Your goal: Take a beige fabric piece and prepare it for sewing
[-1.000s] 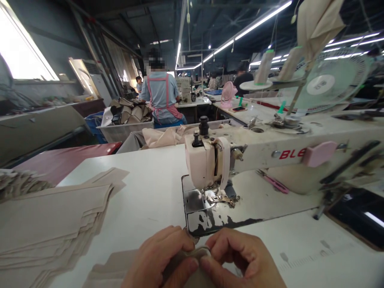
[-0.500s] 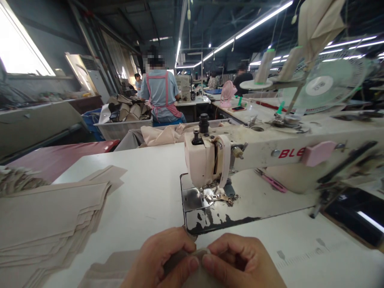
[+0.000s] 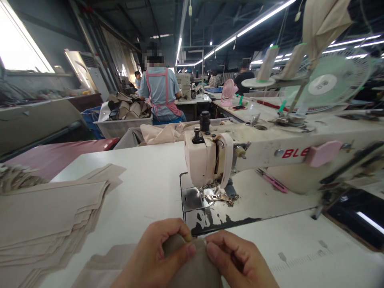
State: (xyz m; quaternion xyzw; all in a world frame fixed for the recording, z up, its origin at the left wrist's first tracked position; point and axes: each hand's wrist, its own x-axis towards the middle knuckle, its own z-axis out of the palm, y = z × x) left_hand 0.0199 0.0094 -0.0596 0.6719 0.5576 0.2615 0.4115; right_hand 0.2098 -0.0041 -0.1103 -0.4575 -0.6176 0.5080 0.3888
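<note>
My left hand (image 3: 163,256) pinches the top edge of a grey-beige fabric piece (image 3: 196,266) between thumb and fingers. My right hand (image 3: 235,260) grips the same edge just to the right, its thumb close to the left one. The cloth hangs down between both hands, and its lower part leaves the picture. Straight ahead, beyond my fingertips, stands a white sewing machine (image 3: 202,160), with nothing under its presser foot (image 3: 214,197). Another beige fabric piece (image 3: 102,266) lies on the table left of my left hand.
A stack of cut beige fabric (image 3: 45,218) covers the table's left side. Pink-handled thread snips (image 3: 273,182) lie under the machine arm. Thread cones (image 3: 267,66) and a large fan (image 3: 324,82) stand at right. A person (image 3: 160,90) sits ahead beside a fabric-filled bin (image 3: 126,126).
Both hands have risen slightly and moved a little apart, so more of the fabric shows between them. The grip on its edge continues.
</note>
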